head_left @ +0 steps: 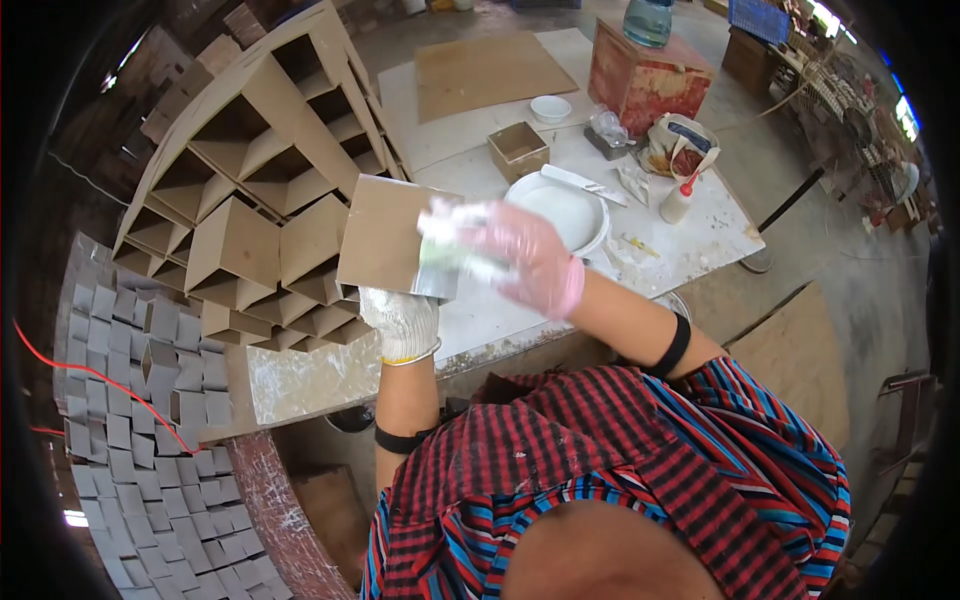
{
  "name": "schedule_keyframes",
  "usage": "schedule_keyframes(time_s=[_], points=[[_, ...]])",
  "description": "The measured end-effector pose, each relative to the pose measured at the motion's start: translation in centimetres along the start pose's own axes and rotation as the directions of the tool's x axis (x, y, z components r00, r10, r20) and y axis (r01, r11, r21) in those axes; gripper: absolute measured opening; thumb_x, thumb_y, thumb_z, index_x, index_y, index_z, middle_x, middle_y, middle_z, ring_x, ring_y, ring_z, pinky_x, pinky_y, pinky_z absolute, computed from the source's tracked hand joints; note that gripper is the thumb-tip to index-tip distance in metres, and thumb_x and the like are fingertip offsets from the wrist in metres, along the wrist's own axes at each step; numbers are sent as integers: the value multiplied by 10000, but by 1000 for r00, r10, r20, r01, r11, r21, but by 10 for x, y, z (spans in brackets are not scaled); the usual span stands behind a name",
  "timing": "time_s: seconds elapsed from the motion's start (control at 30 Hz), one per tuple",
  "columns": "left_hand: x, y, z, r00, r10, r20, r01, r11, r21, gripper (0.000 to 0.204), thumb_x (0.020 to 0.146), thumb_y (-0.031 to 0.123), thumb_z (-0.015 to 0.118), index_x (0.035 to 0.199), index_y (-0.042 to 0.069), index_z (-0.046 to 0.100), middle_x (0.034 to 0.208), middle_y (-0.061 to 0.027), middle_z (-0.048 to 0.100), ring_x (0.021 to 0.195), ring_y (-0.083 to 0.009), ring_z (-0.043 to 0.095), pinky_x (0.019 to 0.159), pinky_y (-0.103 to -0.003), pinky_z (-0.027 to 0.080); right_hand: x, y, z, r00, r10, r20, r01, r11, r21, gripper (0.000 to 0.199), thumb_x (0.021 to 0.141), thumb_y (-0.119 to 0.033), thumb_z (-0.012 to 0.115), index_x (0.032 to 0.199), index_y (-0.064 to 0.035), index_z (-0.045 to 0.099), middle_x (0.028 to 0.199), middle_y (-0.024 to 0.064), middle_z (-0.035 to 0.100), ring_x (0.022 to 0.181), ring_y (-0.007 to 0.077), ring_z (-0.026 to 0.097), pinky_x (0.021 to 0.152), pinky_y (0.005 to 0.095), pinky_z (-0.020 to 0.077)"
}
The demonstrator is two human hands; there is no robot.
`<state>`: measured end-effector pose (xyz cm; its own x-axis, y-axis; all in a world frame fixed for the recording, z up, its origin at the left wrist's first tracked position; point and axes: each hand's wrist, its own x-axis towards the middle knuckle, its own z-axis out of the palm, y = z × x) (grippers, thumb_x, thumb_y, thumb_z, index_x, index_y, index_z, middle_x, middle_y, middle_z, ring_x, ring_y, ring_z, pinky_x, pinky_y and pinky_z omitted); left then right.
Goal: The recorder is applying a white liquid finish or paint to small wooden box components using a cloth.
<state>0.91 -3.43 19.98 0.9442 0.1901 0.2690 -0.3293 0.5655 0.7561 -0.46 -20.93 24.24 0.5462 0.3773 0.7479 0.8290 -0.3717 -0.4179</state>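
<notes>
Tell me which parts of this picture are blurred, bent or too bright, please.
In the head view, the right hand in a pink glove is smeared by motion over the brown cardboard square; the left hand in a white glove is sharp. The edges of the white table and the cardboard boxes curve toward the rim, the corners are black, and windows at upper right glare.
</notes>
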Motion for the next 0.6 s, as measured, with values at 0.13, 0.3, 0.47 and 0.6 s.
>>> schedule_keyframes(time_s=[0.13,0.3,0.47,0.6], points=[[-11,12,22,988,-110,-104,90,980,-175,426,920,350,426,1214,44,463,1152,-106,538,1020,-258,561,836,-386,503,11,38,3,974,-165,-156,134,973,-187,338,779,-79,630,1104,-173,643,1132,55,602,1048,254,570,861,341,482],[-9,6,10,994,-105,-9,100,968,-230,459,924,365,358,1223,32,460,1193,-140,520,1055,-296,549,897,-423,471,1,1,-4,1000,23,14,-22,1000,-22,417,766,-78,654,1171,-155,598,1101,53,609,1015,259,582,849,333,494],[-2,4,-19,982,-133,137,92,957,276,423,920,319,426,1236,40,451,1185,-124,523,1063,-287,540,919,-407,453,13,35,-16,984,-177,-31,178,984,27,475,734,-42,674,1187,-155,582,1112,68,601,1005,264,586,847,341,499],[4,-7,-30,918,-296,264,308,951,-5,404,911,247,471,1254,39,422,1194,-111,514,1061,-251,537,906,-373,454,7,20,-27,967,-104,233,97,994,39,427,745,-20,657,1144,-157,596,1140,52,596,1004,230,596,841,319,495]])
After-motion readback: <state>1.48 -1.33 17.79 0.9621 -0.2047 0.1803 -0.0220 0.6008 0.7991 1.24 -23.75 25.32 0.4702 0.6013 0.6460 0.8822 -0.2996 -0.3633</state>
